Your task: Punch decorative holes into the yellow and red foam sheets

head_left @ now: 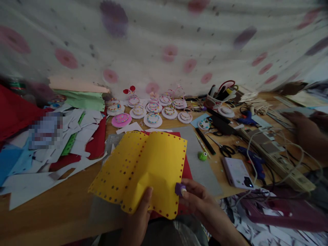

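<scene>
A yellow paper sheet (161, 157) with star-shaped holes along its edges and across its left part is held up over the table. My left hand (143, 212) grips its lower edge, thumb on top. My right hand (197, 200) is closed around a small purple craft punch (180, 189), which sits at the sheet's right edge. Red paper (188, 167) lies beneath the yellow sheet, on a grey mat (205, 174).
Several small round decorated pieces (153, 119) stand at the back. Paper scraps (84, 136) cover the left. To the right lie scissors (225, 150), a green frog-like punch (202, 156), glue guns (252, 160), a power strip (279, 160) and a power bank (237, 172). Another person's hand (297, 119) rests far right.
</scene>
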Demonstrator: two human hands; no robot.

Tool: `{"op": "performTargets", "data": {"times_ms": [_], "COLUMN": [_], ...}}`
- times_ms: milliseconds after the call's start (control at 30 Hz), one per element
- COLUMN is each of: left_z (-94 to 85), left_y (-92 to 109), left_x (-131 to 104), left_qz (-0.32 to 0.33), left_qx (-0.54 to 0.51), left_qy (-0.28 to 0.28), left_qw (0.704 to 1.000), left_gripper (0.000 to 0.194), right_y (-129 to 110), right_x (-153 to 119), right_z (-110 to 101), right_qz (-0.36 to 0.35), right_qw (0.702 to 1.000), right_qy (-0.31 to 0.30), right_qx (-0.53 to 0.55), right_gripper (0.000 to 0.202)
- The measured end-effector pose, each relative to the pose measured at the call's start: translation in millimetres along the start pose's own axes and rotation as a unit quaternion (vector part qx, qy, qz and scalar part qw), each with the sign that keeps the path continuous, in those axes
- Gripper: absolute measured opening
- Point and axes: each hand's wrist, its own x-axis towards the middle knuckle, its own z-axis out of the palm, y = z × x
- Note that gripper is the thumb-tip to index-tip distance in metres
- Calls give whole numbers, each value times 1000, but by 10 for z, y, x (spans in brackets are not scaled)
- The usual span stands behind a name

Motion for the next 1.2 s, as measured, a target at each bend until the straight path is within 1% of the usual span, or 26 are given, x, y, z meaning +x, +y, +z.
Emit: {"op": "performTargets", "data": {"times_ms": [33, 100, 167, 233, 300, 367, 433, 567, 667, 800, 900, 967, 1100, 1200], "left_z": [31, 76, 91, 88, 90, 103, 121, 145, 149, 136, 114, 107, 123, 143], "left_y": [-7, -25, -32, -19, 10, 40, 58, 36, 18, 75, 98, 63, -36, -20], "left_x": [-20, -54, -73, -75, -66, -52, -39, -20, -18, -38, -34, -10, 51, 62], "left_qz": [-8, -3, 15, 18, 8, 4, 0, -14, -5, 4, 28, 41, 56, 61], "left_qx": [-7, -7, -2, -1, -1, 1, 2, -4, -7, 8, 29, 29, 23, 23], "left_qy": [11, 22, 17, 9, 10, 22, 32, 26, 35, 25, 19, 35, 65, 58], "left_qw": [1000, 1000, 1000, 1000, 1000, 1000, 999, 1000, 999, 1000, 999, 998, 996, 996], "left_gripper": [41, 38, 32, 31, 32, 33, 34, 41, 42, 43, 34, 30, 36, 39], "right_y": [9, 19, 19, 16, 16, 18, 17, 6, 11, 44, 52, 42, 4, -47], "right_x": [7, 17, 23, 27, 31, 35, 37, 36, 34, 55, 88, 115, 183, 224], "right_z": [-9, -21, -26, -31, -45, -65, -83, -81, -58, -43, -47, -50, -52, -45], "right_qz": [1, 1, 1, 4, 9, 21, 41, 63, 51, 13, -8, -16, -25, -20], "right_qw": [1000, 999, 999, 998, 998, 998, 997, 994, 995, 998, 998, 999, 998, 998], "right_qy": [0, -11, -27, -37, -37, -36, -45, -66, -74, -63, -55, -48, -43, -37], "right_qx": [11, 33, 42, 40, 41, 46, 50, 54, 47, 21, -3, -21, -48, -49], "right_gripper": [33, 34, 35, 36, 37, 38, 37, 35, 36, 35, 36, 37, 33, 33]}}
